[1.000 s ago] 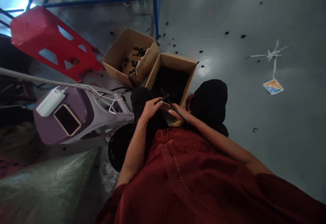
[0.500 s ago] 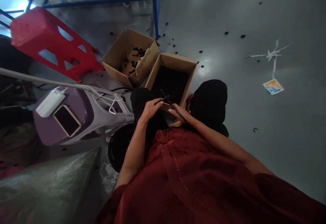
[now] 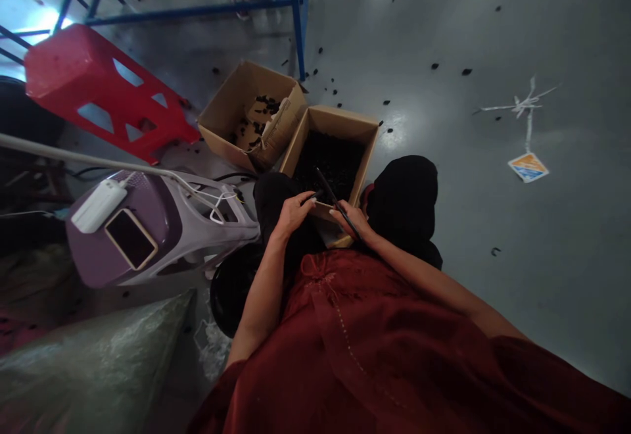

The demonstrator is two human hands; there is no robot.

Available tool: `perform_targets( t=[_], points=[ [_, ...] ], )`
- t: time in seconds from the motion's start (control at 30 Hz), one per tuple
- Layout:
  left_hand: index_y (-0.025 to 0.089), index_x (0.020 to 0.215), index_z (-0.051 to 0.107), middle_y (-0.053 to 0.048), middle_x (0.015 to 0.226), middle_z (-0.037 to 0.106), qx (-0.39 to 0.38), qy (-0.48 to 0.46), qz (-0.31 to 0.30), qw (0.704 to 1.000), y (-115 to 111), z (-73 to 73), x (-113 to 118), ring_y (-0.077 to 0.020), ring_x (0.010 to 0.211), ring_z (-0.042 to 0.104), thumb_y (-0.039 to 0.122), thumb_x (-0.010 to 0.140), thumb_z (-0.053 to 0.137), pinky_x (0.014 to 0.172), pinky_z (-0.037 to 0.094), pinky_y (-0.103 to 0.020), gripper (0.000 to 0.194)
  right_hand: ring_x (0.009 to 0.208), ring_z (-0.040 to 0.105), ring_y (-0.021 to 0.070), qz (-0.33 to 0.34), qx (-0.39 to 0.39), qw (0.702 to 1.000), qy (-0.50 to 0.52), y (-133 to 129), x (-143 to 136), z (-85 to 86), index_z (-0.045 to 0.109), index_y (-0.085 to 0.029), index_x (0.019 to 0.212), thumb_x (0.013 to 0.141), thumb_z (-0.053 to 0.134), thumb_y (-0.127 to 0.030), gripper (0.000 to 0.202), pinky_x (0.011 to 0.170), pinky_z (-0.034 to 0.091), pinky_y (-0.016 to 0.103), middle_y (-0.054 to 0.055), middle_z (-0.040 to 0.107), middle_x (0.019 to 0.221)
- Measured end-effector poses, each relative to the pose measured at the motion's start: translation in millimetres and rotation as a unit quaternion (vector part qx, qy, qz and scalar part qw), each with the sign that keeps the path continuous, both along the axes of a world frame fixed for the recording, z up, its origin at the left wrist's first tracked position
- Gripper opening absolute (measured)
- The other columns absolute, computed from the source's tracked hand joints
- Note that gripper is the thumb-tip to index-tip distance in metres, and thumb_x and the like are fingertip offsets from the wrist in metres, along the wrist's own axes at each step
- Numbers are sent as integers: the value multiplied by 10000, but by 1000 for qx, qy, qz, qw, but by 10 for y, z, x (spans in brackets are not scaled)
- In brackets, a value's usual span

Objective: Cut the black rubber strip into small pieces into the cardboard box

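Note:
My left hand (image 3: pixel 293 214) pinches a small black piece at its fingertips, just over the near wall of a cardboard box (image 3: pixel 362 128) filled with small black parts. My right hand (image 3: pixel 351 218) grips a thin black rod-like tool (image 3: pixel 331 196) that points up and left over the box towards the piece. Both hands rest above my knees, which are clad in black. Just behind the full box, to the left, stands a second cardboard box (image 3: pixel 221 108) holding only a few black parts.
A purple plastic stool (image 3: pixel 172 223) at my left carries a phone (image 3: pixel 131 239) and a white power bank (image 3: pixel 97 206) with cables. A red stool (image 3: pixel 93 82) lies tipped behind it. A blue metal frame (image 3: pixel 296 20) stands beyond the boxes. Black bits dot the grey floor.
The thin tool's tip has swung a little upward over the box; both hands stay together at its near edge. The view has tilted slightly.

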State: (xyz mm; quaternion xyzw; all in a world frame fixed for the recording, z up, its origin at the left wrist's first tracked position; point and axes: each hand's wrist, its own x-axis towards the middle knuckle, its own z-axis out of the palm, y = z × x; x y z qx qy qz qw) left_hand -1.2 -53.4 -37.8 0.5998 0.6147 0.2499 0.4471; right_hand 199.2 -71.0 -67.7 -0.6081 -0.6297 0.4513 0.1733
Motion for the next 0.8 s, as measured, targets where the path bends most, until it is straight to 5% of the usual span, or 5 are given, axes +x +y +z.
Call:
perform_targets(
  t=[0.2,0.43,0.8],
  points=[
    [125,1171,648,-53,920,719,-5,-3,9,1000,5,-19,11,-167,868,639,306,870,530,788,479,-247,371,471,465,107,-82,-125,973,178,91,26,-85,472,-230,897,818,509,-587,367,450,412,227,-43,518,626],
    [136,1143,659,-69,1105,699,1,4,-12,1000,-1,13,22,-195,1034,630,203,836,533,908,472,-278,338,620,585,113,-148,-174,911,344,223,-133,-60,438,-221,994,651,707,-518,527,577,499,252,-22,616,788],
    [162,1237,599,-93,1185,665,-11,31,-83,996,-221,159,118,-216,1095,613,255,868,528,957,449,-310,387,547,547,101,-179,-167,896,371,219,-230,32,450,-236,1001,575,732,-390,534,522,458,238,-85,526,676]
  ],
)
